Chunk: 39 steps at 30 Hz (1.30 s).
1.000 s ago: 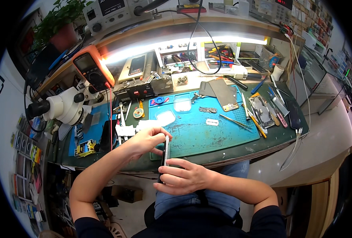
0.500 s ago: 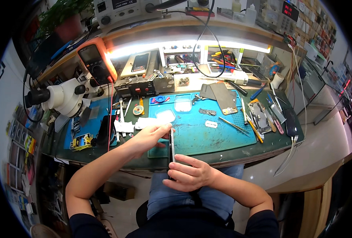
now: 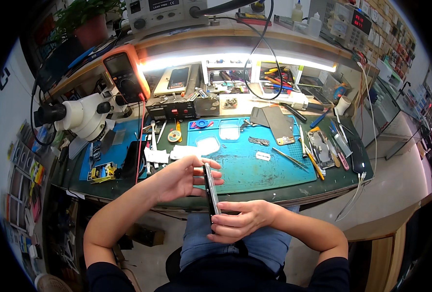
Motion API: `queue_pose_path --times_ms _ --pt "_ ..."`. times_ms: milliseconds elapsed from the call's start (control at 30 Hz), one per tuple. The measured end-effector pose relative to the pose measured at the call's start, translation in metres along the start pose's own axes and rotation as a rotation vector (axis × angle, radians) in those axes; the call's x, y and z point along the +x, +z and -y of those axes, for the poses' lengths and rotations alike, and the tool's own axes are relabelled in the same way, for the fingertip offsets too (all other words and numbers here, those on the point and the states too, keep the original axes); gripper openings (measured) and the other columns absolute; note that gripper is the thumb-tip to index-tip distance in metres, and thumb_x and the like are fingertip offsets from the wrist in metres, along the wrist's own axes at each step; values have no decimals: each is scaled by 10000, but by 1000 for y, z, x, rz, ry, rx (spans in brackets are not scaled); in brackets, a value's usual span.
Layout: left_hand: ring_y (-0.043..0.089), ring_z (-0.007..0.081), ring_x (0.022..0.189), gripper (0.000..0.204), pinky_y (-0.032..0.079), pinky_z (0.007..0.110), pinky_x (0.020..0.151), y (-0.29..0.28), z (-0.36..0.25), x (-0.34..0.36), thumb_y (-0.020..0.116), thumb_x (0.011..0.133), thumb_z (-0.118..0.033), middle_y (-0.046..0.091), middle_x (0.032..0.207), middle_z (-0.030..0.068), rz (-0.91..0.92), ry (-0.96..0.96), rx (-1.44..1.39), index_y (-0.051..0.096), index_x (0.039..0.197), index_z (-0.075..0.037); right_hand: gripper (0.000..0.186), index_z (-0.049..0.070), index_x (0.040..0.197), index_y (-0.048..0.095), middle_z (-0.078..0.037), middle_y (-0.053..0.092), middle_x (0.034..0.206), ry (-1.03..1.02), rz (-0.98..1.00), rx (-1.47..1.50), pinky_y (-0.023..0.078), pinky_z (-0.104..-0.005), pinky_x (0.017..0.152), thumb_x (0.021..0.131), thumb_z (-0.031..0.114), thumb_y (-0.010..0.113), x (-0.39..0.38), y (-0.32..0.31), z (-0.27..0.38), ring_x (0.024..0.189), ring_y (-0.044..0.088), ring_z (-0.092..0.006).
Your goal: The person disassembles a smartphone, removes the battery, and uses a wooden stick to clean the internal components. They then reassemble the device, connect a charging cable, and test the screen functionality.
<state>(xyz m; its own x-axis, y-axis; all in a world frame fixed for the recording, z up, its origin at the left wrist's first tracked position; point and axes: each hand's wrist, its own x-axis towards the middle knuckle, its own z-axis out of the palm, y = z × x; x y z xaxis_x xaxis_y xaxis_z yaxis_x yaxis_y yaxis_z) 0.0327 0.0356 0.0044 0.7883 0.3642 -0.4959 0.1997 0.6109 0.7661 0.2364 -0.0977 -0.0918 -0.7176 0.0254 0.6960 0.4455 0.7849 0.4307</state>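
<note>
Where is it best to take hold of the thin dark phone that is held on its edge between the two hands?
Probably by its two broad flat faces, coming from either side. The thin dark phone stands edge-up, so only its narrow rim faces the camera. The left hand pinches its far end; the right hand its near end.

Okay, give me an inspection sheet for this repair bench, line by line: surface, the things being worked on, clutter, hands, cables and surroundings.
Surface: teal work mat on a dark green bench.
Job's things: slim dark phone, held edge-on above the bench's front edge.
Clutter: tweezers, a tape roll, loose phone parts and hand tools on and around the mat.
Hands: left hand grips the phone's upper part; right hand holds its lower end.
Cables: black cable looping down from the shelf; white cable hanging over the bench's right front edge.
Surroundings: microscope, orange multimeter, bench power supply, potted plant.
</note>
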Motion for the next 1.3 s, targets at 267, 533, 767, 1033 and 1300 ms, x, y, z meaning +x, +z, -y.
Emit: queue_pose_path --times_ms 267,533,767,1033,1300 --pt "671 329 1207 174 556 500 974 -21 11 12 487 979 -185 673 1079 120 -64 -36 -136 596 1063 -78 512 189 1364 568 -36 526 1320 -67 15 31 511 -421 1183 897 54 730 -2 -4 -9 1346 533 -217" --pt "694 345 1119 277 560 585 986 -36 15 34 403 1074 -258 695 1035 120 -173 -57 -138 601 969 -95 412 121 1327 579 -112 593 1359 117 -9 93 530 -409 1144 941 140 723 -1 -14 -18 1293 614 -264" --pt "652 328 1241 356 547 505 1097 -36 15 43 443 1104 -240 625 1350 172 -2 148 -322 514 1337 19 778 46 1395 415 -181 476 1423 979 -445 376 513 -430 1069 773 35 882 -4 -10 -15 1329 544 -331" --pt "613 227 1278 496 526 422 1120 16 66 53 692 1008 -74 608 1373 97 97 604 -345 474 1453 -57 673 28 1448 353 -146 413 1471 1504 -936 931 518 -331 1035 881 -101 692 20 -3 -10 1367 445 -205" --pt "554 245 1364 698 561 451 1088 4 77 46 715 985 -38 484 1522 107 30 600 -176 342 1572 -105 603 -14 1466 435 -140 481 1393 1563 -619 1088 526 -342 1043 931 48 706 1 -6 -4 1303 531 -219"
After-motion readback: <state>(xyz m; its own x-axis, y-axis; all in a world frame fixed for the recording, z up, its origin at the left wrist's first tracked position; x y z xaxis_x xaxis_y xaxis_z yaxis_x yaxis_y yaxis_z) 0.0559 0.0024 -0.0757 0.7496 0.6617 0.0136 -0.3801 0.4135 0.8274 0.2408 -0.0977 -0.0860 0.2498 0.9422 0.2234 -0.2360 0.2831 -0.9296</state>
